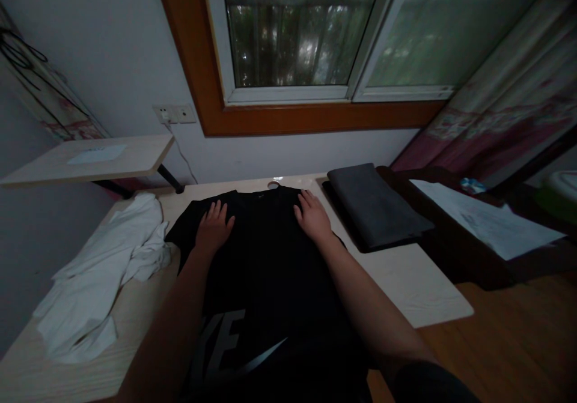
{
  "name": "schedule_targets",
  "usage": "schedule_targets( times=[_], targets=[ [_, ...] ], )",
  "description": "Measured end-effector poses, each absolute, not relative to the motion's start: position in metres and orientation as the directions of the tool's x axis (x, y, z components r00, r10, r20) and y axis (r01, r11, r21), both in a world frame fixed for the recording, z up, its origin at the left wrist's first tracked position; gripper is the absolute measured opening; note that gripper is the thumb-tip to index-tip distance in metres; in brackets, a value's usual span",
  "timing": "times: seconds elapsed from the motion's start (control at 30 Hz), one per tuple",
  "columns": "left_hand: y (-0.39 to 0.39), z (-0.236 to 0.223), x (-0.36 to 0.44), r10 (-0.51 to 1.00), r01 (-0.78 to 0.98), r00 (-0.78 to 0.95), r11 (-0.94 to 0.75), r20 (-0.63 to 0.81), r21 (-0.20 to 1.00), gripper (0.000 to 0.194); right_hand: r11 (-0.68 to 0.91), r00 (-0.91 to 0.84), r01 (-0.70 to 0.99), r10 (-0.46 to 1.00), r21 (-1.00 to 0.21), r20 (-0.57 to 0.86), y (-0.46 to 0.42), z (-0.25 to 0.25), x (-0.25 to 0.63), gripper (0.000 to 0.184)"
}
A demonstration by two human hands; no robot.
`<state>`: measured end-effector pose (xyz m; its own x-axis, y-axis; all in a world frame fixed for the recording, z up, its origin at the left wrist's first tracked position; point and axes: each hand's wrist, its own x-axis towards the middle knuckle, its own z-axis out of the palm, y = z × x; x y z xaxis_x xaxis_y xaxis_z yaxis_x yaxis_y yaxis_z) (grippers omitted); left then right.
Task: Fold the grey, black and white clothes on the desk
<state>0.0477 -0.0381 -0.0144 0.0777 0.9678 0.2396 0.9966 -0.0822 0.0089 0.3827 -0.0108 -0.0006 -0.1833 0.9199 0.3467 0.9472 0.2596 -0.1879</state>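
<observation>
While the left hand (214,229) and right hand (314,215) rest on it, a black short-sleeved fabric T-shirt (270,253) lies spread on the pale wood-grain tabletop (419,286) | fingers slightly apart, gripping nothing | spreading looks nearly done; smoothing perhaps remains

A floral curtain (491,115), wood-framed window (297,36) and wooden floor (518,325) show a home.

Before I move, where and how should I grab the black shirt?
Probably at the shoulders, pinching with the fingers from the far side: the black shirt looks spread flat, its neckline away from you, both shoulders along that far edge.
</observation>
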Motion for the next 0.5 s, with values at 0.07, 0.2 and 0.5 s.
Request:
schedule_targets(
  times=[0.07, 0.2, 0.5],
  targets=[
    [-0.037, -0.015, 0.047, 0.970, 0.997, 0.073, -0.076, 0.233, 0.005, 0.063, 0.264, -0.202, 0.944, 0.937, -0.198, 0.287, -0.012, -0.005, 0.377, 0.060],
    [-0.036, -0.016, 0.047, 0.972, 0.998, 0.069, -0.070, 0.226, -0.003, 0.063, 0.263, -0.218, 0.945, 0.950, -0.196, 0.224, -0.013, -0.012, 0.373, 0.063],
    [-0.037, -0.016, 0.047, 0.972, 0.997, 0.075, -0.076, 0.222, -0.005, 0.062, 0.302, -0.270, 0.931, 0.947, -0.202, 0.172, -0.013, -0.008, 0.376, 0.062]
  ],
)
